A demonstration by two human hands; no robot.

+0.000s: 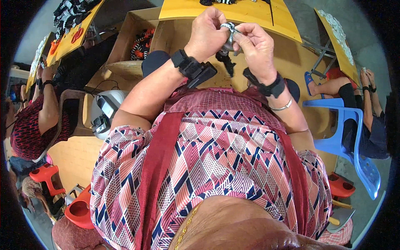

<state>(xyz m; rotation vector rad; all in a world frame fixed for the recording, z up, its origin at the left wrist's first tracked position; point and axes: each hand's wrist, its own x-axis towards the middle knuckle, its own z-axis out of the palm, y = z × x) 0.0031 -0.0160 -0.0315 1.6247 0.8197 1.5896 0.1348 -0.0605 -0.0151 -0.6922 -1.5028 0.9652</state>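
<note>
Both hands are raised together before my lap, close to the near edge of the yellow table. My left hand (207,35) pinches a small black-and-white striped strip of cloth (228,27) that is looped or knotted; its exact kind cannot be made out. From the other side, my right hand (256,46) grips the same strip between thumb and fingers. Something greyish shows under the right fingers, too small to name. Below the hands a dark scrap of cloth (225,62) hangs or lies; whether it joins the strip is unclear.
A yellow table (233,16) with dark cloth pieces lies ahead. At left stands an open cardboard box (133,21) with striped and orange pieces, beside a white stool (109,125) bearing dark devices. A blue chair (346,133) is at right. Other people sit working on both sides.
</note>
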